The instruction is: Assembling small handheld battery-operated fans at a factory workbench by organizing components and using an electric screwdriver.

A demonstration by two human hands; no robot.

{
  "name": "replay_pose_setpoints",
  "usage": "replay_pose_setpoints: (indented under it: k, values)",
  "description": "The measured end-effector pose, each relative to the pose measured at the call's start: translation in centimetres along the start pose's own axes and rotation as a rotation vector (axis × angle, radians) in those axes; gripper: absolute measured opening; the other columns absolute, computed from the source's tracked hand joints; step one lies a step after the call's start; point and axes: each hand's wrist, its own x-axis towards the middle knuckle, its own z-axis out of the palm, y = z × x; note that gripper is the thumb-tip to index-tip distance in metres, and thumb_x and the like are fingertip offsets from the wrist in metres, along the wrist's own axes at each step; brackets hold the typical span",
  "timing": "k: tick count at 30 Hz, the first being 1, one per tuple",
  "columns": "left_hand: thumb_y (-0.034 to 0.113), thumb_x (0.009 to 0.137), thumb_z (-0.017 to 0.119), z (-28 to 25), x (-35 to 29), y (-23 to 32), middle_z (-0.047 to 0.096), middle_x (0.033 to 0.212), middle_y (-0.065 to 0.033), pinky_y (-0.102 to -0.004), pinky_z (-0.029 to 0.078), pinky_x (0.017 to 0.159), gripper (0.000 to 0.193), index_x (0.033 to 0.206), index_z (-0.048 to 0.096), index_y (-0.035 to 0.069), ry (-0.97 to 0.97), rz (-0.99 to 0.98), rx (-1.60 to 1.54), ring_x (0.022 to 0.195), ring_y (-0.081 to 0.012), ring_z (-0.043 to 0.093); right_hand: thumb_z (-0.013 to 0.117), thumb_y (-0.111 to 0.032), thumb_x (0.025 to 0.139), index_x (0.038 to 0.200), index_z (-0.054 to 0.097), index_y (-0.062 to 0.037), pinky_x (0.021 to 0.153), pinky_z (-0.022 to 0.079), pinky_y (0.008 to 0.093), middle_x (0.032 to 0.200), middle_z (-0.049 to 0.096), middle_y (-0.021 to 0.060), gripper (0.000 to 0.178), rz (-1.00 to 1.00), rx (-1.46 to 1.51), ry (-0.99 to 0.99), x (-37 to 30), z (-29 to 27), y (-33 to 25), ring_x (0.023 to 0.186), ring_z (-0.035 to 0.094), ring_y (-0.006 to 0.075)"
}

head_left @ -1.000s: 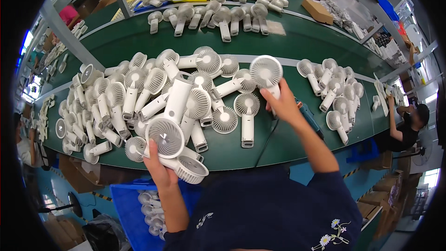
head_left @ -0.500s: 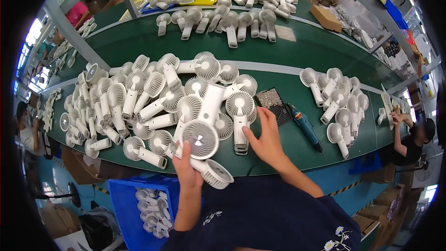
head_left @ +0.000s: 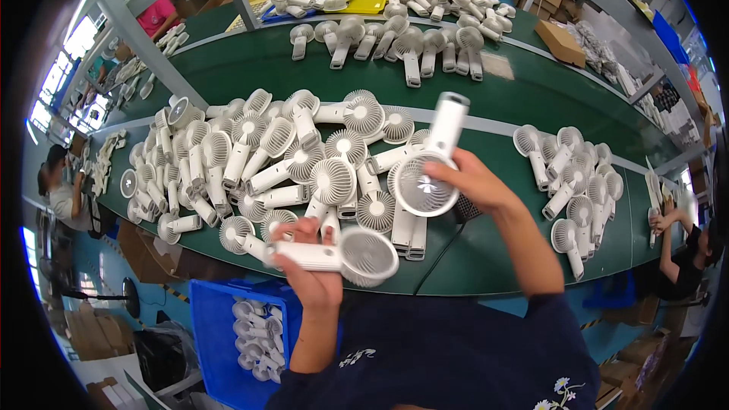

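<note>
My left hand point(head_left: 317, 282) is closed round the handle of a white handheld fan point(head_left: 369, 257), which lies nearly level with its round grille to the right. Above the table, my right hand point(head_left: 484, 184) grips a second white handheld fan point(head_left: 425, 191) by the edge of its head. That fan's handle points up and slightly right, with a silvery disc at the centre of its grille. A heap of white handheld fans point(head_left: 250, 133) spreads over the green table left of and behind my hands. Behind my right wrist, a dark screw tray point(head_left: 469, 211) is mostly hidden.
A smaller fan pile point(head_left: 579, 182) lies to the right. More fans point(head_left: 410, 45) stand on the far bench beside a yellow tray point(head_left: 370, 1). A blue bin point(head_left: 216, 334) with fans is below the table at left. A black cable point(head_left: 440, 257) crosses the table edge. Co-workers sit at both sides.
My right hand, open over the table before, now grips a fan and has risen. The fan in my left hand has turned level. My right arm now covers the teal electric screwdriver seen earlier.
</note>
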Motion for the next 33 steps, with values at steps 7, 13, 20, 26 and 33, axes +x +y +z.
replay_pose_setpoints:
  k: [7, 13, 20, 26, 33]
  values:
    - [0.069, 0.080, 0.044, 2.2, 4.0, -2.8, 0.045, 0.088, -0.0075, -0.0285, 0.039, 0.073, 0.069, 0.102, 0.039, 0.004, -0.074, 0.735, 0.643, 0.078, -0.0146, 0.044, 0.071, -0.016, 0.071, 0.112, 0.054, -0.0057, 0.082, 0.047, 0.0361, 0.111, 0.056, 0.0107, 0.046, -0.740, -0.869, 0.229, 6.6, -1.1, -2.5, 0.097, 0.058, 0.0276]
    - [0.014, 0.087, 0.056, -0.5, 1.4, 0.5, 0.047, 0.101, -0.0114, -0.0291, 0.049, 0.064, 0.025, 0.104, 0.040, 0.006, 0.101, 0.411, 0.425, 0.086, -0.0199, 0.053, 0.069, -0.010, 0.064, 0.104, 0.059, -0.0155, 0.089, 0.040, 0.0386, 0.117, 0.053, 0.0048, 0.041, -0.893, -1.330, 0.039, 9.4, -0.7, 2.0, 0.110, 0.049, 0.0261]
    - [0.001, 0.086, 0.055, 0.9, 2.6, -0.6, 0.046, 0.112, -0.0124, -0.0370, 0.056, 0.076, 0.027, 0.108, 0.040, 0.004, 0.114, 0.239, 0.233, 0.100, -0.0250, 0.055, 0.073, -0.043, 0.067, 0.110, 0.057, -0.0119, 0.098, 0.033, 0.0417, 0.120, 0.052, 0.0085, 0.055, -0.657, -1.228, -0.287, 10.8, -0.9, 1.6, 0.116, 0.044, 0.0279]
    - [0.002, 0.081, 0.065, 1.6, 8.8, -2.6, 0.050, 0.104, -0.0126, -0.0360, 0.055, 0.079, 0.033, 0.107, 0.045, 0.000, 0.092, 0.199, 0.405, 0.093, -0.0220, 0.056, 0.068, -0.034, 0.076, 0.115, 0.056, -0.0074, 0.100, 0.035, 0.0377, 0.118, 0.054, 0.0123, 0.049, -0.624, -0.788, -0.208, 10.7, -2.2, 1.1, 0.116, 0.046, 0.0279]
    - [0.004, 0.076, 0.070, 1.5, 11.7, -3.7, 0.051, 0.105, -0.0114, -0.0310, 0.053, 0.075, 0.046, 0.112, 0.041, 0.002, -0.014, 0.006, 0.479, 0.088, -0.0173, 0.056, 0.067, -0.030, 0.079, 0.115, 0.055, -0.0045, 0.095, 0.039, 0.0341, 0.115, 0.057, 0.0086, 0.046, -0.379, -0.377, 0.006, 10.9, -6.4, 3.1, 0.108, 0.053, 0.0195]
